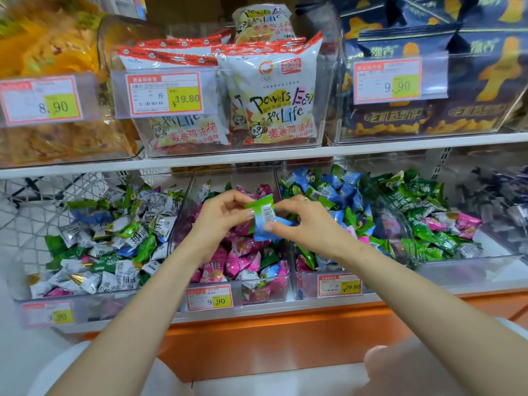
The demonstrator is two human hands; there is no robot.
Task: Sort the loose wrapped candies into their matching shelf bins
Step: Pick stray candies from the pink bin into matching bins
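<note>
Candy (265, 212) pinched between left fingers (250, 214) and right fingers (268, 227).

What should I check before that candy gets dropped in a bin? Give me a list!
1. Grip secure: left hand and right hand both pinch the blue-green candy. Ok.
2. Wrapper colour visible: blue with green. Ok.
3. Flavour name readable: only the barcode side shows. Cannot tell.
4. Matching bin near: the blue-candy bin sits just right of the hands. Ok.
5. That bin holds one kind only: pink candies and green ones are mixed in. Not ok.
</note>
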